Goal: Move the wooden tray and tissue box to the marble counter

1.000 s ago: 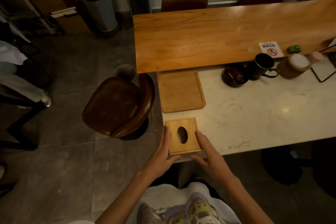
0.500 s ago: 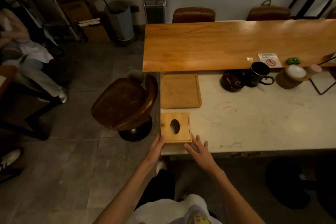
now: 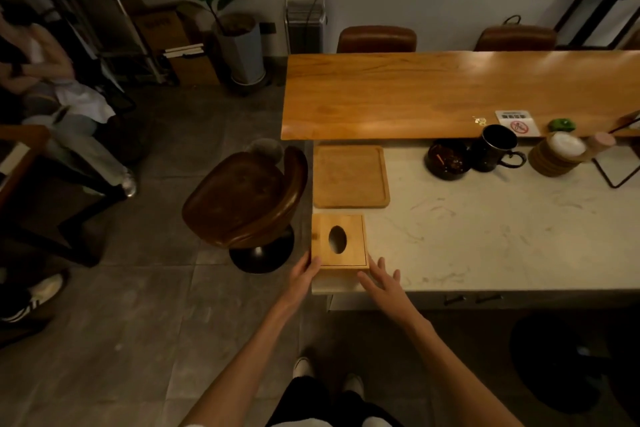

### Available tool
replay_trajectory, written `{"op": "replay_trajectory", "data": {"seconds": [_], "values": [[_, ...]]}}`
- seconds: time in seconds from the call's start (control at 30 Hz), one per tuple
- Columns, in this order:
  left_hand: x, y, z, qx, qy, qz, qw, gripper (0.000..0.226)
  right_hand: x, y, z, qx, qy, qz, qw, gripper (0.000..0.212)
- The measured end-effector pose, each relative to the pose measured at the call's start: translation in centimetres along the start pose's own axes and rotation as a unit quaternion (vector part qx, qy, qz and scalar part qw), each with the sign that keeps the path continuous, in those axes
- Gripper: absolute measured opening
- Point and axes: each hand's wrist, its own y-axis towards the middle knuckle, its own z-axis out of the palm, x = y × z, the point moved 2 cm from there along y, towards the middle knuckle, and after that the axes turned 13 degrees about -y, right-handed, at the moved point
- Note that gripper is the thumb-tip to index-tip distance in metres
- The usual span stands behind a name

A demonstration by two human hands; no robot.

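The tissue box (image 3: 338, 241) stands on the marble counter (image 3: 485, 236) at its near left corner, just in front of the wooden tray (image 3: 350, 177), which lies flat on the same surface. The left hand (image 3: 304, 272) touches the box's near left corner with fingers loose, gripping nothing; the right hand (image 3: 381, 282) is spread open just beside the near right corner, apart from it. The box appears rigid, smooth wood and probably light; grasp it by opposite side walls, not by the lid. The oval slot shows a dark interior, so whether tissues remain cannot be determined. The tray is empty, stiff and shallow; lift it by its raised rim. Further along the counter, a dark bowl (image 3: 449, 163) holds small debris beside a black mug (image 3: 495, 149)
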Motion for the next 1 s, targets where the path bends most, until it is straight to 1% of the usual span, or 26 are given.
{"op": "replay_trajectory", "data": {"seconds": [0.1, 0.17, 0.2, 0.3, 0.33, 0.37, 0.4, 0.43, 0.47, 0.5, 0.53, 0.57, 0.63, 0.67, 0.7, 0.73, 0.8, 0.87, 0.93, 0.97, 1.0], "values": [[0.5, 0.3, -0.5, 0.017, 0.017, 0.001, 1.000, 0.028, -0.2, 0.0, 0.1, -0.004, 0.002, 0.005, 1.000, 0.070], [0.4, 0.6, -1.0, 0.032, 0.031, -0.003, 0.999, 0.036, -0.3, 0.0, 0.2, -0.009, 0.004, 0.009, 1.000, 0.073], [0.0, 0.6, -1.2, 0.041, 0.041, -0.010, 0.998, 0.046, -0.3, -0.1, 0.3, -0.009, 0.003, 0.014, 1.000, 0.073], [-0.9, 0.8, -1.9, 0.059, 0.062, -0.041, 0.995, 0.086, -0.2, -0.1, 0.3, -0.008, -0.003, 0.022, 1.000, 0.075], [-1.0, 0.8, -2.2, 0.062, 0.076, -0.051, 0.994, 0.094, 0.0, -0.3, 0.0, -0.005, -0.004, 0.022, 1.000, 0.075], [-1.2, 0.7, -2.4, 0.065, 0.093, -0.050, 0.992, 0.097, 0.0, -0.5, -0.4, -0.007, 0.006, 0.018, 1.000, 0.074], [-1.6, 0.6, -2.4, 0.061, 0.126, -0.033, 0.990, 0.095, 0.4, -0.8, -1.1, -0.020, 0.020, 0.014, 1.000, 0.071], [-2.0, 0.6, -2.3, 0.052, 0.171, 0.006, 0.984, 0.088, 0.7, -0.9, -1.8, -0.045, 0.039, 0.004, 0.998, 0.066], [-2.4, 0.5, -2.1, 0.035, 0.224, 0.054, 0.972, 0.081, 1.4, -1.1, -2.5, -0.078, 0.036, -0.004, 0.996, 0.062], [-2.8, 0.7, -1.9, 0.021, 0.275, 0.109, 0.955, 0.073, 2.0, -1.1, -3.0, -0.122, 0.002, -0.011, 0.992, 0.060], [-3.3, 0.8, -1.7, 0.010, 0.333, 0.159, 0.929, 0.067, 2.9, -1.0, -3.4, -0.159, -0.068, -0.013, 0.985, 0.060], [-3.6, 1.1, -1.5, 0.001, 0.400, 0.200, 0.894, 0.063, 3.9, -0.9, -3.4, -0.183, -0.155, -0.022, 0.970, 0.062], [-4.1, 1.4, -1.0, 0.004, 0.534, 0.228, 0.814, 0.064, 5.6, -0.5, -2.9, -0.171, -0.285, -0.029, 0.943, 0.068], [-4.2, 1.4, -0.8, 0.007, 0.582, 0.221, 0.783, 0.065, 6.1, -0.3, -2.7, -0.154, -0.316, -0.024, 0.936, 0.071], [-4.2, 1.6, -0.8, 0.009, 0.612, 0.214, 0.762, 0.067, 6.4, -0.1, -2.5, -0.143, -0.333, -0.019, 0.932, 0.075], [-4.3, 1.5, -0.7, 0.013, 0.628, 0.200, 0.752, 0.067, 6.6, 0.0, -2.3, -0.126, -0.337, -0.011, 0.933, 0.080], [-4.7, 1.6, -0.8, 0.020, 0.638, 0.185, 0.747, 0.067, 6.7, -0.1, -2.4, -0.103, -0.336, -0.003, 0.936, 0.092], [-5.1, 1.2, -0.5, 0.021, 0.650, 0.173, 0.740, 0.067, 6.7, -0.3, -2.5, -0.094, -0.333, 0.001, 0.938, 0.094], [-5.3, 1.1, -0.1, 0.022, 0.663, 0.161, 0.731, 0.067, 7.1, -0.9, -2.8, -0.098, -0.321, -0.007, 0.942, 0.083], [-5.9, 1.4, -0.1, 0.022, 0.655, 0.141, 0.742, 0.065, 7.3, -0.8, -3.4, -0.088, -0.298, 0.000, 0.951, 0.073], [-7.0, 1.7, 0.1, 0.027, 0.666, 0.120, 0.735, 0.061, 7.7, -0.2, -4.5, -0.085, -0.265, 0.009, 0.960, 0.064]]}}
